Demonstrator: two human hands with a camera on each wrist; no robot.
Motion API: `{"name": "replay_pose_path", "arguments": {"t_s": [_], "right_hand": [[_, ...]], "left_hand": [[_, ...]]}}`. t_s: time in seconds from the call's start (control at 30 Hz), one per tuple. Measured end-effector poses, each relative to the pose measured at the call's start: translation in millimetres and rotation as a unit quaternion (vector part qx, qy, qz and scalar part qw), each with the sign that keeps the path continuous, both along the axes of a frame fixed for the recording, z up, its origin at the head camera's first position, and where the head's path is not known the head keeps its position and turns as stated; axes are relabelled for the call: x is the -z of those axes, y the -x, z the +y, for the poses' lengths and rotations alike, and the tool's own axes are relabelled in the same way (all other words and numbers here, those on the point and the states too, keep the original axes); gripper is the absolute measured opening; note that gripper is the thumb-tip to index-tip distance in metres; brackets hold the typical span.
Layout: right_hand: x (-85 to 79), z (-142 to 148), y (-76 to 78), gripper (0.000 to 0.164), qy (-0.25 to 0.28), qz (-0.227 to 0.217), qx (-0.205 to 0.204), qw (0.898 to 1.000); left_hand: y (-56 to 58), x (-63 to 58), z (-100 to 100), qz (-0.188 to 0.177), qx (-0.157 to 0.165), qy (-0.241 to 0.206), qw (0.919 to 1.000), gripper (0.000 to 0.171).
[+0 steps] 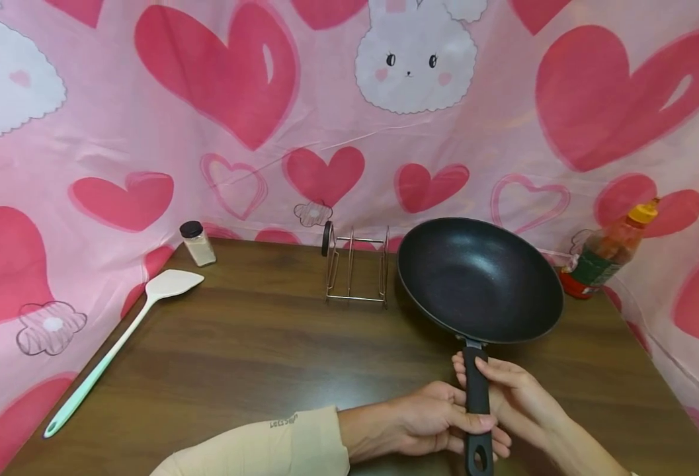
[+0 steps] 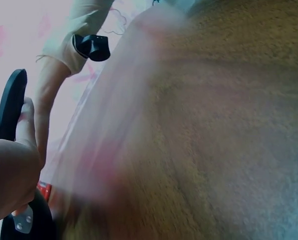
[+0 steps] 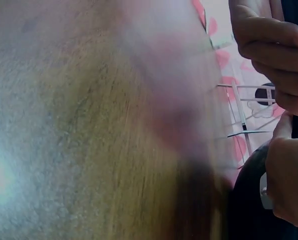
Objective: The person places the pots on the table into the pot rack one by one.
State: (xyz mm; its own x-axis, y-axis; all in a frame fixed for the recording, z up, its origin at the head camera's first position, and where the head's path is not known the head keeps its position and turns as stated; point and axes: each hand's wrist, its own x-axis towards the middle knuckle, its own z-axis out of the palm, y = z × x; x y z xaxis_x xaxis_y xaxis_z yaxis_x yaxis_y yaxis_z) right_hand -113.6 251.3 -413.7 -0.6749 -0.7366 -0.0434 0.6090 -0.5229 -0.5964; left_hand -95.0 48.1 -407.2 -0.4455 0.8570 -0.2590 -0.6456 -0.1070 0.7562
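A black frying pan (image 1: 480,284) is held over the right part of the table, its dark inside facing up and its handle (image 1: 477,383) pointing toward me. Near the pan's bracket, my right hand (image 1: 524,396) grips that handle, thumb along the top and fingertips showing on the far side. Lower down, close to the hanging hole, my left hand (image 1: 426,420) grips it too, thumb across the front and fingers behind. Both wrist views show hands around the handle; the pan's riveted bracket (image 2: 23,220) appears at the lower left of the left wrist view.
A wire rack (image 1: 356,268) stands left of the pan. Behind the pan's right side is a sauce bottle (image 1: 608,254) with a yellow cap. At the left lie a white spatula (image 1: 170,284) and a black-lidded spice jar (image 1: 198,244). A pink heart-patterned cloth (image 1: 325,119) surrounds the wooden table (image 1: 254,350).
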Motion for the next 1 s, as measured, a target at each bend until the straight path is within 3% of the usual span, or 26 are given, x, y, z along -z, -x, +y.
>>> {"name": "replay_pose_path", "arguments": {"t_s": [0.2, 0.57, 0.77, 1.0], "right_hand": [[-5.1, 0.6, -2.1, 0.046, -0.051, 0.028, 0.015, 0.998], [-4.9, 0.1, -1.2, 0.049, -0.026, 0.032, 0.016, 0.999], [-6.7, 0.0, -1.9, 0.049, -0.023, 0.049, 0.014, 0.998], [-12.4, -6.5, -2.9, 0.047, -0.009, 0.076, 0.046, 0.996]], "left_hand": [[1.4, 1.4, -1.7, 0.006, 0.006, -0.006, 0.9999, 0.032], [2.1, -2.1, 0.1, 0.009, 0.004, -0.004, 0.9999, 0.025], [3.3, -3.8, 0.5, 0.034, 0.011, 0.000, 0.9994, 0.023], [7.7, -9.3, -5.6, 0.065, 0.016, -0.008, 0.9977, 0.025]]}}
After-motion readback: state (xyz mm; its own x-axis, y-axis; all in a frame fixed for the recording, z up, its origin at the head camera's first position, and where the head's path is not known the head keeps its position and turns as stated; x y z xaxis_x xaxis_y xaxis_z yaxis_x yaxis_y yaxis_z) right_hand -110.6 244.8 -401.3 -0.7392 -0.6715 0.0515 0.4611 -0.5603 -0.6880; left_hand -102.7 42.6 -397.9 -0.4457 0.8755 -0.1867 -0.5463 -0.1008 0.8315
